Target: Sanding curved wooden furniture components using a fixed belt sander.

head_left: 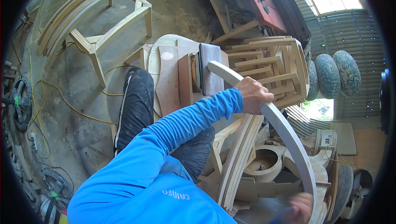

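A long curved wooden piece (288,135) arcs from the middle of the view down to the lower right. My left hand (253,95) is closed around its upper part, knuckles up. The piece's upper end lies against the flat grey face of a sander-like pad (212,69), which is mounted beside wooden boards (185,79). Low on the right, my right hand (301,207) is at the lower end of the curved piece. Motion blurs its fingers, so its grip cannot be made out.
Stacked wooden frames (268,65) stand beyond the pad. Several curved slats (239,162) lean below my left hand, near a large pale machine casting (264,164). A curved wooden frame with legs (119,26) stands far left. Yellow cable (62,94) winds over the concrete floor.
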{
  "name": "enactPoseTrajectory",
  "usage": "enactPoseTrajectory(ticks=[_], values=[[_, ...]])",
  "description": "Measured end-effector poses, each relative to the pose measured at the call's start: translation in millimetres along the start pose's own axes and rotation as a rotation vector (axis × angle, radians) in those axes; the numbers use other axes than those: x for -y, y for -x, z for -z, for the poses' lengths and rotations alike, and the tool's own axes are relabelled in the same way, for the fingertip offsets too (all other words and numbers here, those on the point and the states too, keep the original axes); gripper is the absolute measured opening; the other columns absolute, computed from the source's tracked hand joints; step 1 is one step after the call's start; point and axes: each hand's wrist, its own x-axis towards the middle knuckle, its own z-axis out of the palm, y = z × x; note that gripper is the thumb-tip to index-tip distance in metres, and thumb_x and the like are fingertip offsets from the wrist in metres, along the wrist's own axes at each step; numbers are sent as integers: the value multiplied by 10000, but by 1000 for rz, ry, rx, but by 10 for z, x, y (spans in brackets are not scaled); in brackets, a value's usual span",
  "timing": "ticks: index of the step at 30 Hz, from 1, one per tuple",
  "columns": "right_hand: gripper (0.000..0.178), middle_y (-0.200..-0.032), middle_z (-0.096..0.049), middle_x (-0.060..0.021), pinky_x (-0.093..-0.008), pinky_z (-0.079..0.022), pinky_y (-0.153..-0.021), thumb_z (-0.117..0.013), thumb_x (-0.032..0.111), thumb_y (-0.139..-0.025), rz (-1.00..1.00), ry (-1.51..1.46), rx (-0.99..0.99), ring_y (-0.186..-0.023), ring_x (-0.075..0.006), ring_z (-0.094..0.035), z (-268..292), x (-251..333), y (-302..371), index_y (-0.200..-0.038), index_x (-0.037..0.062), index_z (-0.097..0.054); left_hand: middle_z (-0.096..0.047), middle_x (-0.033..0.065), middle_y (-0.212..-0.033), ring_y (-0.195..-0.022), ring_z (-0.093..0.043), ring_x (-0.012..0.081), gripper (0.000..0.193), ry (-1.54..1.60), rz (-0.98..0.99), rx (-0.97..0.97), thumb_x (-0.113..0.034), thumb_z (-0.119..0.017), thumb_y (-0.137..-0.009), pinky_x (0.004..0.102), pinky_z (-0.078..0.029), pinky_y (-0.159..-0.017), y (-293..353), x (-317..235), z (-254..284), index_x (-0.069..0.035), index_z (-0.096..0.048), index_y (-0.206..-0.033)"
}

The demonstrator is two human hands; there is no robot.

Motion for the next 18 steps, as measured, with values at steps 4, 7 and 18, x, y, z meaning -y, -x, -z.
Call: enactPoseTrajectory(ticks=[4,7,18], values=[[612,-1155,-711,-196,-456,-438,-1105,-854,314,-815,-684,-192,9,-1164,-343,-652,-1169,-348,-59,-1270,-14,-609,-724,14,-787,-754,-747,251,261,-18,-30,-24,-388,-821,-749,416,-605,-669,-16,3,-5,-193,-709,-881],[610,-1285,-664,-188,-505,-349,-1193,-804,362,-879,-537,-774,-501,-1315,-363,-555,-1553,-782,-325,-1339,24,-589,-733,20,-804,-756,-747,256,254,26,-16,-25,-375,-820,-734,418,-605,-672,-53,33,-8,-193,-712,-873],[292,-802,-560,-28,-450,-450,-945,-583,354,-1046,11,-1111,-668,-856,-213,-560,-705,-1328,-2124,-839,150,-614,-721,73,-808,-780,-733,301,353,75,229,-337,-382,-848,-668,432,-585,-701,-398,439,51,-150,-691,-884]])
